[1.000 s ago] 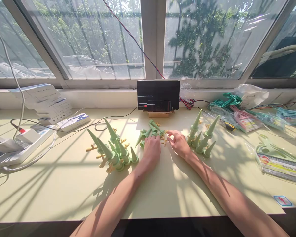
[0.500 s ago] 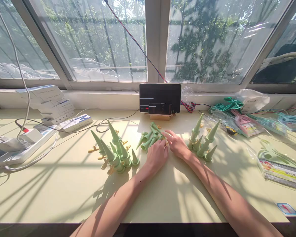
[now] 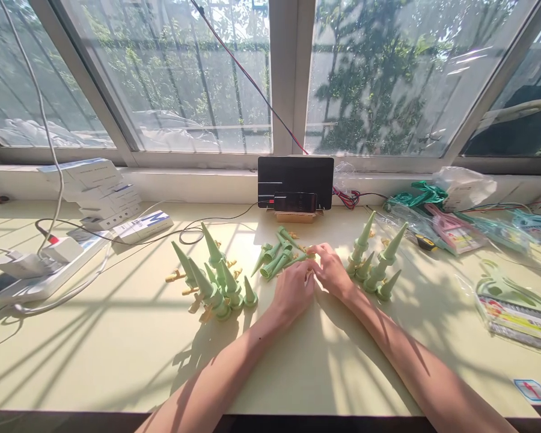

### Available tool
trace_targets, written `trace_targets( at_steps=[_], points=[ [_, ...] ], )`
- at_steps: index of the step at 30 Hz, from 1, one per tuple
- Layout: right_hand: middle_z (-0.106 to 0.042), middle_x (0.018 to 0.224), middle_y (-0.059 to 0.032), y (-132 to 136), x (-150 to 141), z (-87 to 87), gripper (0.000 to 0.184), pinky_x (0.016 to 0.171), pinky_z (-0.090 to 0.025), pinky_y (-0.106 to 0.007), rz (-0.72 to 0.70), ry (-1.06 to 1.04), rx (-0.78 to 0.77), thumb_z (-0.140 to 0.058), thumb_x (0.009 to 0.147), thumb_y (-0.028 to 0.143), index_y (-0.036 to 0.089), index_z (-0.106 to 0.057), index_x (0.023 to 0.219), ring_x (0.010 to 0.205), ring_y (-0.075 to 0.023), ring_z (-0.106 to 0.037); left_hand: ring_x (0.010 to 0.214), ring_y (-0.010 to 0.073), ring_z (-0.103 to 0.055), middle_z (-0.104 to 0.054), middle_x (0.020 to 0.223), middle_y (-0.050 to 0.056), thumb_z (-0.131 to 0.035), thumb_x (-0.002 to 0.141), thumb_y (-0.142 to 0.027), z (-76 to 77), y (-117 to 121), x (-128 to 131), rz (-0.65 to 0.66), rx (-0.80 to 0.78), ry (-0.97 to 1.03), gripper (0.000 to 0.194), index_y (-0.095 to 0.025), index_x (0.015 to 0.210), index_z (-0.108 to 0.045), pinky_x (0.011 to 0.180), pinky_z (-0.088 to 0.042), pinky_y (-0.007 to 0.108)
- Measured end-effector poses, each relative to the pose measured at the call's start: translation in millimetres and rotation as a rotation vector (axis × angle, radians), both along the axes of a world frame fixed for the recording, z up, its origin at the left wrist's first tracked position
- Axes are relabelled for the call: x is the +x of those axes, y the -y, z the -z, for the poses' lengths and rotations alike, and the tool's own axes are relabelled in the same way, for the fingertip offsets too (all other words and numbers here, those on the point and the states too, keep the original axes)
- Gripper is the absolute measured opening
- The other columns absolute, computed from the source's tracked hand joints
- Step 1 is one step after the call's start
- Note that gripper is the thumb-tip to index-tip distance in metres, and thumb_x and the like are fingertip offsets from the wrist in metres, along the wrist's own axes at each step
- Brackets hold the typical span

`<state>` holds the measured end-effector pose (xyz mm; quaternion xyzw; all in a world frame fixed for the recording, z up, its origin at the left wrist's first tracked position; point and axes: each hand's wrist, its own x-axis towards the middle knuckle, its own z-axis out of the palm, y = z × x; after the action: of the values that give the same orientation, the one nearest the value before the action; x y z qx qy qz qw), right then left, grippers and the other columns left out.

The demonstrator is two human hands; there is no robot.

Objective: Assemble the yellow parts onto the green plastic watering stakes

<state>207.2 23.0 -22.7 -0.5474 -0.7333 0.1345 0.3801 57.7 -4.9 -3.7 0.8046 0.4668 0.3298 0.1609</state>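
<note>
My left hand is closed, its fingertips meeting those of my right hand at the near right side of a loose pile of green cone-shaped watering spikes. The fingers of my right hand are bent and pinched too. Whatever sits between the fingertips is hidden by the hands. To the left stands a cluster of green spikes, points up, with yellow valves sticking out of their sides. A smaller upright group of spikes stands just beyond my right forearm.
A black tablet with a phone before it leans near the window. White boxes and a power strip with cables lie left. Bagged goods, a yellow-black tape measure and a packaged green item are right.
My hands have come together at the fingertips, the left shifting slightly right and the right curling its fingers in. The view has tilted a little; the spike groups stand as before.
</note>
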Motion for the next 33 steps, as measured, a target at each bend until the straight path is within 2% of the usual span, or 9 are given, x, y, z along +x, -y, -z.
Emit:
trace_targets(
  at_steps=[6,10,14,19,21,24,28,30,33],
  points=[
    [-0.052,0.099,-0.0053,7.6,-0.6,-3.6,0.021,0.069,-0.05,-0.032,0.026,-0.022,0.03,-0.054,0.086,0.021,0.019,-0.059,0.106,0.063,-0.014,-0.054,0.065,0.014,-0.055,-0.064,0.072,-0.001,-0.048,0.087,-0.014,5.1,-1.7,0.3,0.011,-0.078,0.121,0.026,-0.023,0.092,-0.072,0.062,-0.039,0.025],
    [-0.051,0.097,-0.0035,9.3,-0.6,-3.3,0.016,0.069,-0.05,-0.032,0.017,-0.065,0.071,-0.056,0.084,0.019,0.019,-0.058,0.1,0.057,-0.0115,-0.052,0.06,0.0131,-0.052,-0.06,0.065,-0.001,-0.051,0.085,-0.018,7.9,-3.6,1.5,-0.023,-0.122,0.181,0.022,-0.021,0.09,-0.073,0.061,-0.038,0.026],
    [-0.053,0.098,-0.0035,13.6,-1.1,-6.6,0.015,0.069,-0.051,-0.032,-0.002,-0.099,0.147,-0.057,0.083,0.016,0.02,-0.057,0.098,0.059,-0.0113,-0.053,0.056,0.0123,-0.049,-0.057,0.059,-0.001,-0.053,0.086,-0.024,7.7,-4.6,2.3,-0.031,-0.136,0.261,0.019,-0.018,0.075,-0.068,0.057,-0.035,0.026],
    [-0.054,0.098,-0.0034,19.2,-3.7,-13.7,0.011,0.059,-0.052,-0.029,0.031,-0.207,0.24,-0.054,0.087,0.017,0.021,-0.056,0.097,0.058,-0.0104,-0.056,0.051,0.0116,-0.043,-0.054,0.054,-0.001,-0.055,0.088,-0.037,5.5,-6.2,3.5,-0.044,-0.234,0.372,0.033,-0.017,0.061,-0.062,0.053,-0.034,0.027],
    [-0.053,0.098,-0.0033,20.4,-5.6,-15.7,0.008,0.058,-0.053,-0.029,0.06,-0.251,0.296,-0.054,0.088,0.017,0.021,-0.056,0.095,0.058,-0.0099,-0.057,0.052,0.0121,-0.047,-0.057,0.056,0.001,-0.056,0.088,-0.044,3.8,-6.9,4.1,-0.024,-0.294,0.458,0.037,-0.017,0.064,-0.064,0.053,-0.036,0.026],
    [-0.053,0.096,-0.0025,22.4,-9.9,-17.1,0.007,0.058,-0.055,-0.028,0.097,-0.313,0.365,-0.056,0.087,0.017,0.021,-0.055,0.093,0.059,-0.0096,-0.059,0.048,0.0103,-0.048,-0.063,0.066,0.002,-0.058,0.087,-0.054,0.1,-7.6,5.0,0.015,-0.421,0.647,0.041,-0.016,0.085,-0.071,0.048,-0.037,0.025],
    [-0.053,0.091,-0.0007,25.9,-17.0,-15.1,0.007,0.055,-0.054,-0.026,0.032,-0.405,0.325,-0.059,0.087,0.019,0.021,-0.053,0.09,0.06,-0.0096,-0.06,0.036,0.0052,-0.038,-0.063,0.07,0.001,-0.06,0.084,-0.063,-4.8,-8.2,5.8,0.041,-0.585,0.865,0.054,-0.016,0.11,-0.066,0.038,-0.026,0.022],
    [-0.053,0.09,-0.0002,27.1,-19.1,-13.0,0.008,0.053,-0.053,-0.025,-0.016,-0.426,0.268,-0.06,0.087,0.022,0.021,-0.052,0.089,0.058,-0.009,-0.059,0.035,0.0049,-0.037,-0.06,0.065,-0.001,-0.059,0.085,-0.063,-5.3,-8.7,6.3,0.057,-0.581,0.923,0.055,-0.016,0.114,-0.064,0.036,-0.024,0.021],
    [-0.055,0.089,-0.0005,27.4,-19.4,-11.1,0.009,0.051,-0.051,-0.024,-0.04,-0.426,0.183,-0.06,0.089,0.026,0.021,-0.052,0.088,0.056,-0.0091,-0.058,0.036,0.0055,-0.038,-0.053,0.057,-0.004,-0.058,0.087,-0.06,-2.7,-9.2,7.6,0.066,-0.484,0.941,0.048,-0.017,0.108,-0.065,0.037,-0.027,0.02]
  ],
)
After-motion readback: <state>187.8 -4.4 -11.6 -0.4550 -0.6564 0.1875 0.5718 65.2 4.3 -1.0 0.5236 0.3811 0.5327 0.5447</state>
